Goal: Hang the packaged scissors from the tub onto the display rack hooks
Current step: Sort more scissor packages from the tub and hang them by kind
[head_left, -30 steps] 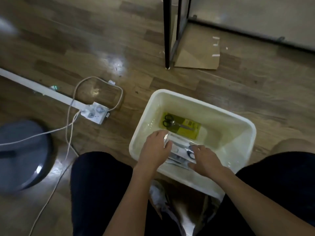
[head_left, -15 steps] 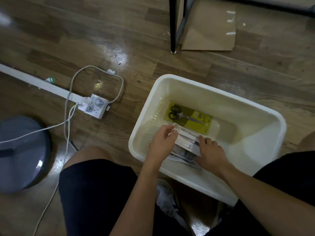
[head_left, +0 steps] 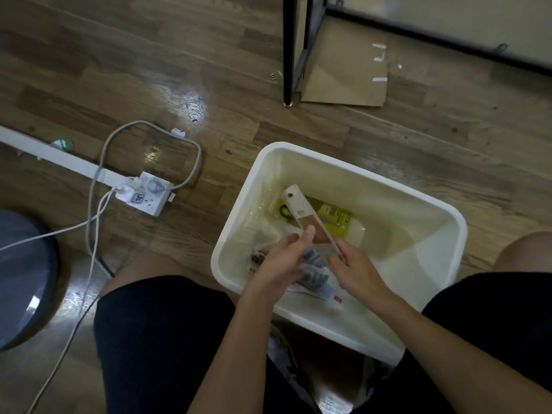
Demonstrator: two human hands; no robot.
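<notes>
A white plastic tub (head_left: 442, 210) sits on the wood floor between my knees. Inside it my left hand (head_left: 277, 264) and my right hand (head_left: 355, 270) both grip a long white-and-tan scissors package (head_left: 301, 210), tilted up with its hang-hole end pointing away from me. A yellow scissors package (head_left: 334, 218) lies flat on the tub's bottom behind it. More packages (head_left: 313, 273) lie under my hands near the tub's front wall. The black frame of the display rack (head_left: 294, 49) stands at the top; its hooks are out of view.
A white power strip (head_left: 146, 195) with looping cables lies on the floor to the left. A dark round base (head_left: 24, 276) is at the far left. Flat cardboard (head_left: 346, 76) lies under the rack frame. My dark-clothed legs flank the tub.
Both hands have lifted one white-and-tan package off the pile and tilted it upright. The view has shifted slightly downward and closer to the tub.
</notes>
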